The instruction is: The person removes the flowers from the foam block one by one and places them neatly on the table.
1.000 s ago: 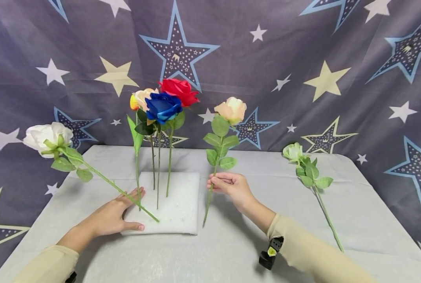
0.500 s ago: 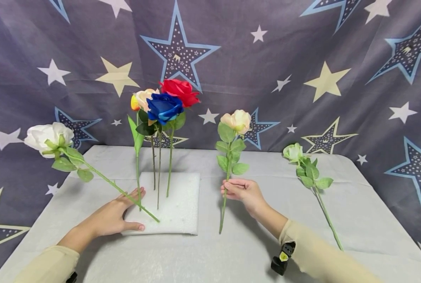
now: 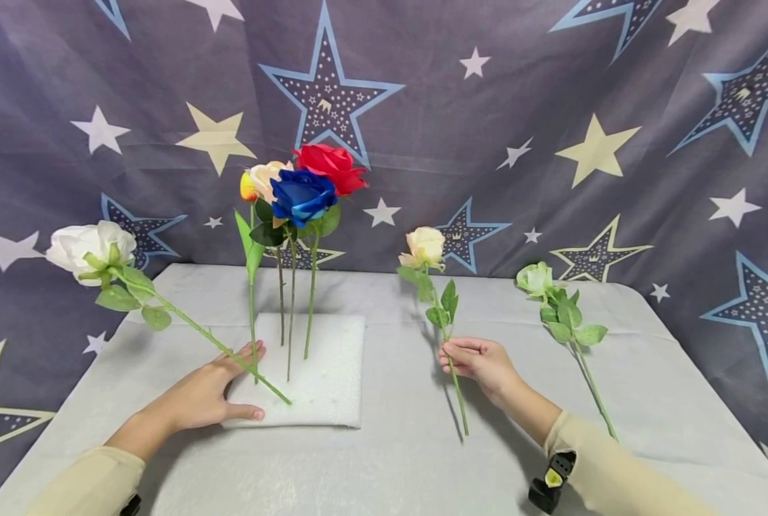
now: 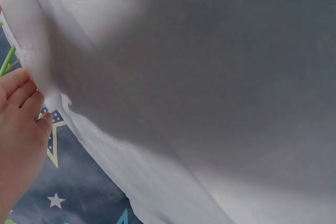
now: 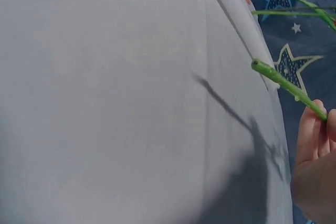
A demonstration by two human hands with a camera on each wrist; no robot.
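Note:
Between right thumb and fingers, my right hand (image 3: 487, 367) pinches the green stem of a pale peach rose (image 3: 425, 246). The rose tilts to the left, its stem end held above the table; that cut stem end (image 5: 255, 64) also shows in the right wrist view. On the left side of a white foam block (image 3: 335, 383), my left hand (image 3: 193, 401) rests with its fingers spread. Standing in the foam are a red rose (image 3: 334, 169), a blue rose (image 3: 304, 196), another peach rose (image 3: 266, 178), an orange-yellow tulip (image 3: 247, 188) and a white rose (image 3: 90, 251) leaning far left.
A pale green rose (image 3: 536, 278) lies on the table at the right. Light grey cloth covers the table (image 3: 384, 473). Behind its far edge hangs a dark curtain (image 3: 423, 129) printed with stars. The white rose's stem crosses over the left hand's fingers.
My right hand has moved right and slightly nearer, away from the foam block. The peach rose came lower with it and now tips left. My left hand stays on the foam.

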